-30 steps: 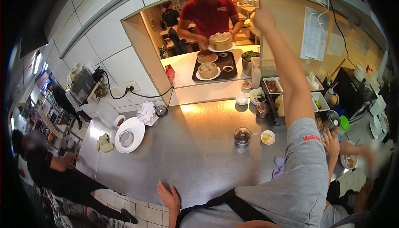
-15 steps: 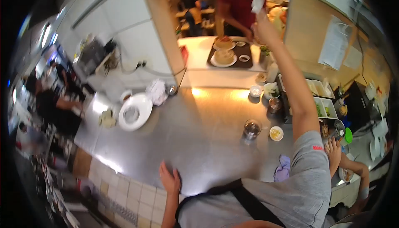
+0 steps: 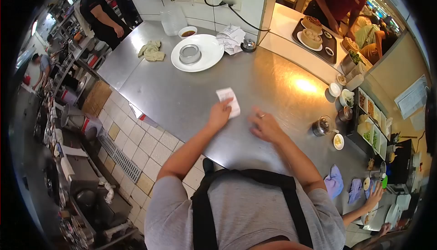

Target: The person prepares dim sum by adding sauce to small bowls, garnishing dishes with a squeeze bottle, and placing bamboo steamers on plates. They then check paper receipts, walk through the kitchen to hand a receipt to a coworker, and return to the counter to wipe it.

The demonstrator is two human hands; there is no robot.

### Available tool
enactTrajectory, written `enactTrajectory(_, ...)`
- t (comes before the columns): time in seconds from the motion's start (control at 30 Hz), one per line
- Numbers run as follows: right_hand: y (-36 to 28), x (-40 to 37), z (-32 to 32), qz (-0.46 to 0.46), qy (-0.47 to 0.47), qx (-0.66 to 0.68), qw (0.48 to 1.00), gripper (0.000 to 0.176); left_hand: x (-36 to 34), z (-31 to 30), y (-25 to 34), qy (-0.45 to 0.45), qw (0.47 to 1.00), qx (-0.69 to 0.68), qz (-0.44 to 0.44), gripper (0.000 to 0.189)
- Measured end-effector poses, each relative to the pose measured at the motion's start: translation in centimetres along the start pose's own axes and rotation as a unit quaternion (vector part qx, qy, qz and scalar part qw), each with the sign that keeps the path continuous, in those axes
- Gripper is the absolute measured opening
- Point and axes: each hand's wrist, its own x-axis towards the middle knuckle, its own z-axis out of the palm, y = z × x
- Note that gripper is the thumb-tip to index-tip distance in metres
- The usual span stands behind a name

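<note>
My left hand (image 3: 220, 114) has hold of a small white paper slip (image 3: 226, 94) with faint print, just above the steel counter (image 3: 182, 95). To its right, my right hand (image 3: 266, 126) is over the counter with a ring on one finger. Its fingers look loosely bent and apart, slightly blurred, with nothing visible in them. Beyond the slip, a large white plate (image 3: 210, 54) carries a round metal ring mould (image 3: 189, 54). A crumpled white paper pile (image 3: 231, 39) and a call bell (image 3: 248, 45) are beside that plate.
A dark tray (image 3: 324, 55) with bamboo steamers (image 3: 312, 39) sits on the pass ledge before a person in red. Right of me are a glass jar (image 3: 322, 126), topping containers (image 3: 373, 136), purple cloths (image 3: 334, 181) and a co-worker's hand (image 3: 374, 196). A yellowish cloth (image 3: 152, 51) lies far left.
My right arm has come back from the pass window to the counter. The white slip, earlier in my raised right hand, is now in my left. The view has swung left.
</note>
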Motion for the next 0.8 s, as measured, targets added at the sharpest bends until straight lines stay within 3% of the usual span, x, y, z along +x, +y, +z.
enactTrajectory(0.07,0.2,1.7,-0.1,0.137,0.091,-0.031,0.986,0.05,5.9,-1.8,-0.6,0.035,0.994,0.01,0.102,0.036)
enactTrajectory(0.13,-0.9,3.1,1.3,0.18,0.109,-0.108,0.972,0.052,12.1,-3.4,-0.1,0.087,0.981,0.029,0.172,0.038)
enactTrajectory(0.37,-1.9,4.7,2.0,0.236,0.11,-0.124,0.958,0.056,33.1,-6.6,4.3,0.151,0.973,-0.013,0.174,0.054)
enactTrajectory(0.47,-1.7,4.9,2.0,0.236,0.106,-0.13,0.957,0.055,39.8,-4.6,3.1,0.233,0.957,-0.031,0.171,0.054)
enactTrajectory(0.53,-1.7,5.2,1.6,0.239,0.105,-0.128,0.957,0.055,40.7,-3.3,2.7,0.24,0.967,-0.024,0.084,0.046)
enactTrajectory(0.57,-1.9,5.2,1.6,0.238,0.103,-0.122,0.958,0.055,40.4,-3.4,2.3,0.127,0.983,0.105,0.082,0.045)
enactTrajectory(0.63,-2.2,5.4,1.4,0.242,0.105,-0.114,0.958,0.055,44.4,0.1,-3.0,0.019,0.98,0.19,0.048,0.04)
enactTrajectory(0.67,-2.2,5.4,1.2,0.242,0.107,-0.109,0.958,0.055,44.4,1.0,-4.1,0.046,0.983,0.168,0.054,0.045)
enactTrajectory(0.73,-2.1,5.5,1.2,0.243,0.11,-0.11,0.958,0.055,39.8,-4.7,0.8,-0.064,0.978,0.192,0.053,0.071)
enactTrajectory(0.8,-2.3,5.5,1.3,0.244,0.107,-0.11,0.958,0.055,37.3,-10.1,5.2,-0.052,0.953,0.264,0.138,0.058)
